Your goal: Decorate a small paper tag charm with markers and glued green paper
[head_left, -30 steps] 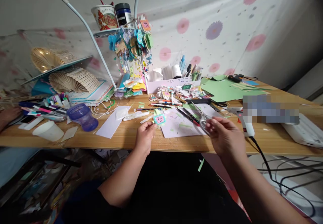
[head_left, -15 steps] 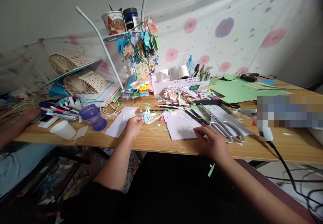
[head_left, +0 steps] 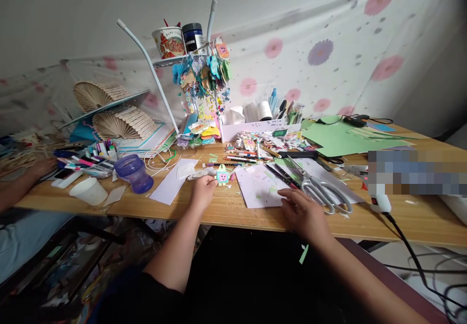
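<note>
Between thumb and fingertips, my left hand point(head_left: 203, 192) pinches a small paper cutout point(head_left: 222, 176) with a pink smiling face, a teal border and a green top. It is held upright just above the table. My right hand point(head_left: 305, 214) hovers or rests at the table's front edge, fingers loosely apart, with nothing visible in it. Its fingertips are by the lower right corner of a white sheet point(head_left: 257, 198) dotted with green scraps. Just beyond that hand lie large grey-handled scissors point(head_left: 321, 192) and dark pens point(head_left: 280, 174).
A purple cup point(head_left: 134, 174) and a white cup point(head_left: 88, 190) stand left, near a pile of markers point(head_left: 97, 158). A corded white tool point(head_left: 380, 200) is at right. Green paper point(head_left: 335, 136) lies behind. A co-worker's hand point(head_left: 42, 168) is far left.
My left hand has shifted slightly right with the cutout, which now shows more fully. My right hand stays by the sheet. The whole view has tilted slightly upward.
</note>
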Action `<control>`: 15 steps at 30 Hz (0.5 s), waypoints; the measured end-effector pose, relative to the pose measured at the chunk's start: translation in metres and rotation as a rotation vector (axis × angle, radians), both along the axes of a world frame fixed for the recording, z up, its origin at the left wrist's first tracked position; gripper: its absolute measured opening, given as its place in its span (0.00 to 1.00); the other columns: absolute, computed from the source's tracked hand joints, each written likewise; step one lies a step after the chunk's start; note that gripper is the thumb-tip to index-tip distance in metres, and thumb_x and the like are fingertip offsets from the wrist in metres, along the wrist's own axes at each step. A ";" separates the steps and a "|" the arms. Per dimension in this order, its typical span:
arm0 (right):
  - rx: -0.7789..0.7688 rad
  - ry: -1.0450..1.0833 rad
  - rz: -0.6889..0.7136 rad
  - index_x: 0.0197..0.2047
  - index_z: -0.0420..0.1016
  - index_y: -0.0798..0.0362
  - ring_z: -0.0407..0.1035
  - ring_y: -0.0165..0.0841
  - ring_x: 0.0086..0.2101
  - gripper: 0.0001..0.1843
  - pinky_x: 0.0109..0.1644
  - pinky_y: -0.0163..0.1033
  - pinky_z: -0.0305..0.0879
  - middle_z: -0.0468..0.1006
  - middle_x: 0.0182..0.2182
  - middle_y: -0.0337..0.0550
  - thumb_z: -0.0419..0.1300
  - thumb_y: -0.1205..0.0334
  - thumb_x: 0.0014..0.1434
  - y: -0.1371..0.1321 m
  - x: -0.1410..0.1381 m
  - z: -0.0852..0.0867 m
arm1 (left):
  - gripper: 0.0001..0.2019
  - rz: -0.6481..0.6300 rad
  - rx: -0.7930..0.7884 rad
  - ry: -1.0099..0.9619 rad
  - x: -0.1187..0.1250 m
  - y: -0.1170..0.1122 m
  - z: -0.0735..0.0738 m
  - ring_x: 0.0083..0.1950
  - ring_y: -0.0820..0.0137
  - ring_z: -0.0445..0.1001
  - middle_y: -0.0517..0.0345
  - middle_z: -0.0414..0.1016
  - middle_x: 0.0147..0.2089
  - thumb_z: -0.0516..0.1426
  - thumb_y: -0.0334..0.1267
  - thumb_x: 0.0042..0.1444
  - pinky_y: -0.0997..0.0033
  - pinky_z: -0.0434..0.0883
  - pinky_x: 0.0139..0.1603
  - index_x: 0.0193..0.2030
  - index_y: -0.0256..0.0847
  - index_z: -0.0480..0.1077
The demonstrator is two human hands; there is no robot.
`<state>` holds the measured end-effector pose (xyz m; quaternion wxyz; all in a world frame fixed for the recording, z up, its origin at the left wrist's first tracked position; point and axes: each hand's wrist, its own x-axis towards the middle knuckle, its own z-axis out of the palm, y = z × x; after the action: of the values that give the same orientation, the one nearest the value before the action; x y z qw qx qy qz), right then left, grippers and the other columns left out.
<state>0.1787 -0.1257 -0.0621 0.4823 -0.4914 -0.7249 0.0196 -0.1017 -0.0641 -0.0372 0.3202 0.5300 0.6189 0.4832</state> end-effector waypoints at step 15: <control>-0.065 0.226 -0.067 0.37 0.75 0.54 0.67 0.30 0.16 0.10 0.21 0.35 0.63 0.71 0.16 0.37 0.56 0.57 0.61 -0.014 -0.008 0.010 | 0.08 -0.191 0.072 -0.001 0.033 -0.052 0.028 0.28 0.72 0.68 0.62 0.69 0.25 0.57 0.43 0.53 0.73 0.63 0.32 0.30 0.41 0.68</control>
<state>0.1710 -0.1401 -0.0525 0.5451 -0.5253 -0.6482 0.0824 -0.0683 -0.1160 -0.0093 0.3459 0.5975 0.5477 0.4726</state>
